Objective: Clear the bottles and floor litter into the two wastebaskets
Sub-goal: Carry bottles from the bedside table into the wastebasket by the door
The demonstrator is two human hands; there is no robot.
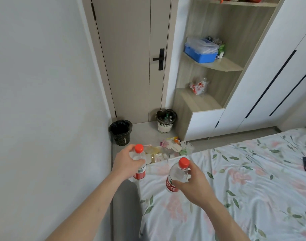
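Far left, in the corner by the wall, I log a black wastebasket (120, 132), black-lined. Near it, my left hand (127, 164) is wrapped around a red-capped bottle (139, 164), held upright over the floor gap beside the bed (235, 180). Centre floor, past the bed's corner: floor litter (168, 150), mixed wrappers and packets in a loose heap. Far centre, against the door (129, 58): a white wastebasket (165, 121), bottles already inside. Near right, my right hand (194, 183) grips a second red-capped bottle (177, 175), tilted, above the floral sheet.
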